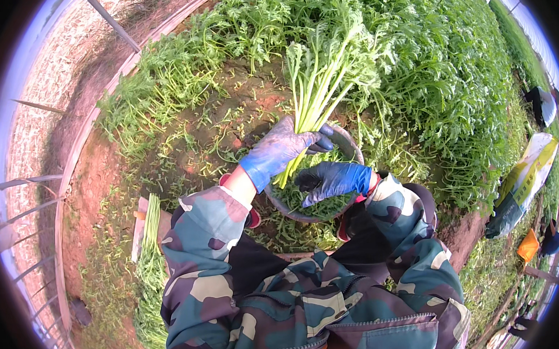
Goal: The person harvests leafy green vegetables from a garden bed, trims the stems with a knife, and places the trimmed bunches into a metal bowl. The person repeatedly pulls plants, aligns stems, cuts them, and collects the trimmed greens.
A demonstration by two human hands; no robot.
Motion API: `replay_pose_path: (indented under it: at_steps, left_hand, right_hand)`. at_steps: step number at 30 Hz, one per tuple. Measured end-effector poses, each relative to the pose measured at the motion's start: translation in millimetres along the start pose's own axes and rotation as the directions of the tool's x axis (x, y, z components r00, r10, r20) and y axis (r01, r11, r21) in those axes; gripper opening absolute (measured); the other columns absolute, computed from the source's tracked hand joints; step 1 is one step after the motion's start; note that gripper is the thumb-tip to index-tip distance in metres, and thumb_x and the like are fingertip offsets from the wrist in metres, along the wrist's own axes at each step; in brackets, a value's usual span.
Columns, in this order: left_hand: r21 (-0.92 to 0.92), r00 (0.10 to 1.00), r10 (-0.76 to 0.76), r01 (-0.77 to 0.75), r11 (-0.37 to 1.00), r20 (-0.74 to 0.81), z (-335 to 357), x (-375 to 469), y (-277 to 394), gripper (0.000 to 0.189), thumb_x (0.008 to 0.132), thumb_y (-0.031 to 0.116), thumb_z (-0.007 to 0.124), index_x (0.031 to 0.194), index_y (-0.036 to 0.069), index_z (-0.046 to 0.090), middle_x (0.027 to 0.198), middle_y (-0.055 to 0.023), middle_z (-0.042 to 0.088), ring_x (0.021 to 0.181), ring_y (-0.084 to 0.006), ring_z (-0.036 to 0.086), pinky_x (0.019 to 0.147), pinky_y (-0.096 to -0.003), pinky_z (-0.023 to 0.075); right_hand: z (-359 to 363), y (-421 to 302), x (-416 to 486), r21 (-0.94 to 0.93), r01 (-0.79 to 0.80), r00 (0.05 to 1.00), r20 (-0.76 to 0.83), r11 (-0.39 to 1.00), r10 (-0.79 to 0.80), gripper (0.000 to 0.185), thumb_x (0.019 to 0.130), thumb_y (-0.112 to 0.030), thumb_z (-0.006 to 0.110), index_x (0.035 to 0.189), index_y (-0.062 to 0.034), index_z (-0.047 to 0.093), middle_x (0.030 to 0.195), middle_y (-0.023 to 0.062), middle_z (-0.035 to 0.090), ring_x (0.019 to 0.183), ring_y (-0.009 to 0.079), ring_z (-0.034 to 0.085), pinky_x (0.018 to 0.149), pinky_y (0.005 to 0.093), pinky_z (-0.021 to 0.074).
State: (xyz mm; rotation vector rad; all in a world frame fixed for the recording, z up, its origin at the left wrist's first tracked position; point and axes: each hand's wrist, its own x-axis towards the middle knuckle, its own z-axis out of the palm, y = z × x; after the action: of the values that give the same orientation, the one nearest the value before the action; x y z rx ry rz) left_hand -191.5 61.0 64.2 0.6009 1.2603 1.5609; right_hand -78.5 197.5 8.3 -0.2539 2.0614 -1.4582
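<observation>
My left hand [285, 144], in a soiled blue glove, is closed around a bunch of leafy green stems [320, 93]. The leaves point up and away from me, and the cut ends stick out below the fist. My right hand [333, 181], also in a blue glove with dark fingertips, is just below and to the right of the stem ends, with its fingers curved and parted; nothing shows in it. Beneath both hands stands a round basin [354, 145] with loose green leaves and trimmings inside. A pile of similar stems [148, 283] lies on the ground at my left.
Dense leafy plants [424, 65] grow ahead and to the right. Bare soil [252, 87] with scattered trimmings lies before the basin. A printed plastic sack [523, 185] and an orange object [527, 245] are on the right, where other people crouch farther off. Greenhouse framing curves along the left.
</observation>
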Motion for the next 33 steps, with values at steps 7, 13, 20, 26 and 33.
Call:
replay_pose_path:
  at_steps: [7,13,20,26,33]
  left_hand:
    - [0.377,0.959,-0.073,0.177,0.909,-0.272,-9,1,-9,0.02,0.083,0.001,0.053,0.101,-0.002,0.06,0.082,-0.0114,0.066,0.067,-0.015,0.061,0.062,-0.0269,0.0509]
    - [0.697,0.951,-0.009,0.234,0.677,-0.31,-10,3,-18,0.017,0.082,0.006,0.056,0.097,0.002,0.063,0.077,-0.0079,0.066,0.066,-0.0155,0.061,0.062,-0.0306,0.0491]
    - [0.651,0.955,0.071,0.141,0.746,-0.288,-4,1,-21,0.015,0.082,0.008,0.055,0.093,-0.001,0.061,0.075,-0.0129,0.065,0.066,-0.0213,0.062,0.062,-0.0335,0.0484]
    - [0.128,0.985,-0.032,0.055,0.99,-0.172,-20,-13,-20,0.02,0.087,0.009,0.054,0.103,-0.001,0.06,0.082,-0.0094,0.066,0.068,-0.013,0.057,0.061,-0.0249,0.0464]
    - [-0.228,0.998,0.024,-0.037,0.973,-0.061,-12,-17,0,0.042,0.092,0.022,0.05,0.127,0.0,0.046,0.115,-0.0129,0.059,0.109,-0.0211,0.055,0.095,-0.0321,0.0425]
  right_hand:
    - [-49,-74,-36,-0.128,0.445,0.375,-0.872,0.886,-0.314,0.02,0.08,-0.013,0.068,0.096,-0.0013,0.063,0.074,-0.0021,0.061,0.066,0.0059,0.053,0.062,0.0233,0.0457]
    - [-69,-78,-24,-0.44,-0.294,0.504,-0.826,0.848,-0.253,0.027,0.074,-0.024,0.072,0.095,-0.0082,0.065,0.061,0.002,0.054,0.054,0.0101,0.048,0.053,0.0251,0.0423]
    - [-95,-43,-13,-0.548,-0.352,0.145,-0.833,0.759,-0.534,0.012,0.08,-0.021,0.065,0.082,-0.0093,0.062,0.064,0.0068,0.061,0.053,0.0201,0.058,0.052,0.0288,0.0456]
    - [-127,-32,-80,-0.324,0.546,-0.491,-0.871,0.773,-0.018,0.006,0.086,-0.012,0.061,0.088,-0.0061,0.062,0.068,-0.0004,0.06,0.055,0.004,0.048,0.049,0.0178,0.0365]
    - [-58,-2,-84,-0.475,-0.529,0.803,-0.548,0.704,0.234,0.04,0.077,-0.028,0.067,0.112,-0.0082,0.059,0.096,0.0164,0.065,0.086,0.0284,0.062,0.077,0.0331,0.048]
